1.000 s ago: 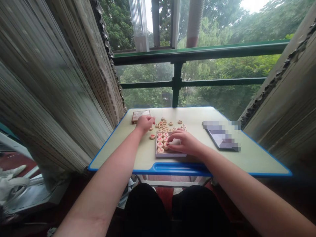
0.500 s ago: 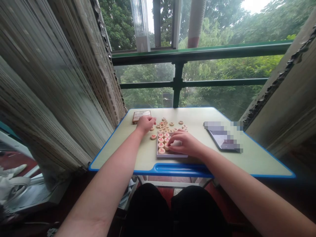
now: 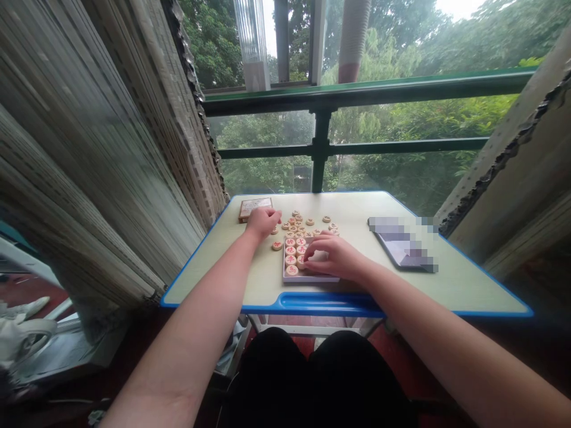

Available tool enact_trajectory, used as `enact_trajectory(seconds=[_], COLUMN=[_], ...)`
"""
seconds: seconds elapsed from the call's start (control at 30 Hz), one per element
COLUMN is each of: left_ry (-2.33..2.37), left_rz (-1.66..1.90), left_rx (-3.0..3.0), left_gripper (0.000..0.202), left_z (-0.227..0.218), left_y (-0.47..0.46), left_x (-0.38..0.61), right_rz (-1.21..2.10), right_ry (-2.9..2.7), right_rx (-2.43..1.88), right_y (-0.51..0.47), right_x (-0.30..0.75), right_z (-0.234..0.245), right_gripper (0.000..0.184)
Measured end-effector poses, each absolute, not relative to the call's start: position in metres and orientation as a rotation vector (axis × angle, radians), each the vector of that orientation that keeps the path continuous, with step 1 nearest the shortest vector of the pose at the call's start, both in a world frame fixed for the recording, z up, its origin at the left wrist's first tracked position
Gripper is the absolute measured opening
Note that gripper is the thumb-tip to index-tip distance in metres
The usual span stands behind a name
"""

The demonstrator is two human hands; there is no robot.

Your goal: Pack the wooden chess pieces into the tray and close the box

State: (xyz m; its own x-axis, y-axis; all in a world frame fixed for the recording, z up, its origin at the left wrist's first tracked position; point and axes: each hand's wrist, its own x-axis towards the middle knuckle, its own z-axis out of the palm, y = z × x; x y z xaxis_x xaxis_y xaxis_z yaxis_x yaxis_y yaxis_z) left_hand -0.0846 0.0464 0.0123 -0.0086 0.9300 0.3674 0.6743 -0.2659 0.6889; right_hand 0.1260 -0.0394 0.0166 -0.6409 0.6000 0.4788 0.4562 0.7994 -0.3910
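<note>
A shallow grey box (image 3: 294, 277) lies near the front of a blue-edged table (image 3: 450, 284), with several round wooden chess pieces (image 3: 291, 260) in rows on its left side. My right hand (image 3: 336, 257) rests over the box, fingers curled down at a piece in it. More loose wooden pieces (image 3: 307, 223) lie scattered behind the box. My left hand (image 3: 262, 222) sits closed among them at their left edge; what it holds is hidden.
A small wooden-framed lid or board (image 3: 254, 208) lies at the table's back left. A phone-like flat device (image 3: 404, 244) lies on the right. Bamboo blinds hang on both sides, a green window rail (image 3: 366, 92) runs behind.
Both hands stay almost where they were; the right hand's fingers shift slightly over the box. The view drifts a little.
</note>
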Motion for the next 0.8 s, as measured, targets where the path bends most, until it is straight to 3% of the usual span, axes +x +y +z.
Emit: enact_trajectory(seconds=[0.27, 0.57, 0.8], left_ry=[1.578, 1.382, 1.283], left_rz=[1.080, 0.708, 0.453], left_rx=[1.939, 2.069, 1.966], left_gripper=[0.027, 0.010, 0.022], left_z=[0.020, 0.024, 0.019], left_y=[0.046, 0.033, 0.033], left_x=[-0.087, -0.101, -0.110], right_rz=[0.235, 0.274, 0.302], right_ry=[-2.171, -2.017, -1.874], right_rx=[-0.978, -1.202, -1.305], right_y=[-0.030, -0.009, -0.006], right_x=[0.133, 0.142, 0.143], right_z=[0.017, 0.003, 0.001], right_gripper=[0.016, 0.019, 0.018])
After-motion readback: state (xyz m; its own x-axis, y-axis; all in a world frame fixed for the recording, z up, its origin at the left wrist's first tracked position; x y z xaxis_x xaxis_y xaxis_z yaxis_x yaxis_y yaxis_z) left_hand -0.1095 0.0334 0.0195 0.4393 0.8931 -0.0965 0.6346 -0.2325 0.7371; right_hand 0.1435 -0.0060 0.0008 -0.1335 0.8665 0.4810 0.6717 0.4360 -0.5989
